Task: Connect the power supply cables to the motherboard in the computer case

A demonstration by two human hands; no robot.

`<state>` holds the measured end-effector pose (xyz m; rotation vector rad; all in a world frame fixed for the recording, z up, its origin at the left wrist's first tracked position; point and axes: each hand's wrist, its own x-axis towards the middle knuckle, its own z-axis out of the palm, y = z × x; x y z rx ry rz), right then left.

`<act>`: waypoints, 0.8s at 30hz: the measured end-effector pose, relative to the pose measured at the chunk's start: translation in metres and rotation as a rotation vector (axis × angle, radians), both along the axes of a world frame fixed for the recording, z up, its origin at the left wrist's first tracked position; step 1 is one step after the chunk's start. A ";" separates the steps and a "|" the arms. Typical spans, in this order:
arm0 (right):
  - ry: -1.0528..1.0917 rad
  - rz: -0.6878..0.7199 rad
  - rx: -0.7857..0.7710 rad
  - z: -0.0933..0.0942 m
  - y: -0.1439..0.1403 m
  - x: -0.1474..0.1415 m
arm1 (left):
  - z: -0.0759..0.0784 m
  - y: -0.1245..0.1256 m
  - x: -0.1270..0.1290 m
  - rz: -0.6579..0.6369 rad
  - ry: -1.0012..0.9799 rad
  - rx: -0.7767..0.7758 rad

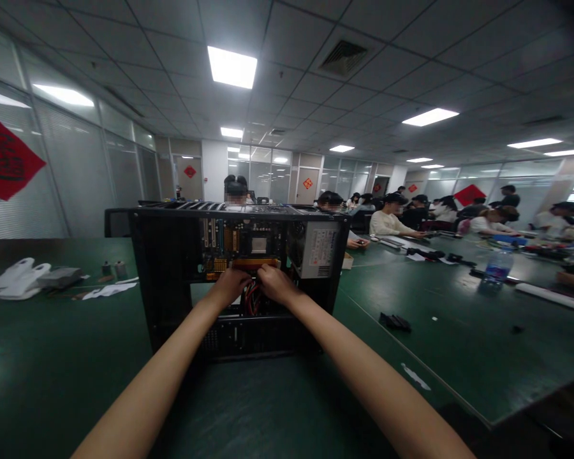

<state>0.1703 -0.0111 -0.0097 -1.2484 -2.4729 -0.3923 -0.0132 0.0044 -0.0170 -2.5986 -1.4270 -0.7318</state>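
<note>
A black computer case (141, 287) stands on the table in front of me with its side open. Inside it are a motherboard (220, 239) with a square processor socket (259, 245) and a silver power supply (321, 248). My left hand (232, 285) and my right hand (277, 284) reach in side by side, fingers bent and closed at the lower edge of an orange strip (254, 262) on the board. Whether the strip is a memory module or its slots is too small to tell. My fingers hide what they grip. Red and dark cables (252, 301) hang just below the hands.
The green table (67, 363) carries white objects (19, 278), a grey block (61, 278) and small bottles (119, 269) at left. On the right are a black part (395, 322), a paper scrap (415, 376) and a water bottle (498, 266). Several people sit farther back.
</note>
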 end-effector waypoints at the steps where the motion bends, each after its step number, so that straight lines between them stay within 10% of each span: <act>1: 0.006 -0.010 0.002 0.000 0.000 0.000 | 0.000 0.000 0.001 0.001 0.003 -0.005; 24: 0.111 -0.081 -0.130 -0.002 -0.002 0.010 | -0.001 -0.004 0.001 0.001 0.003 -0.012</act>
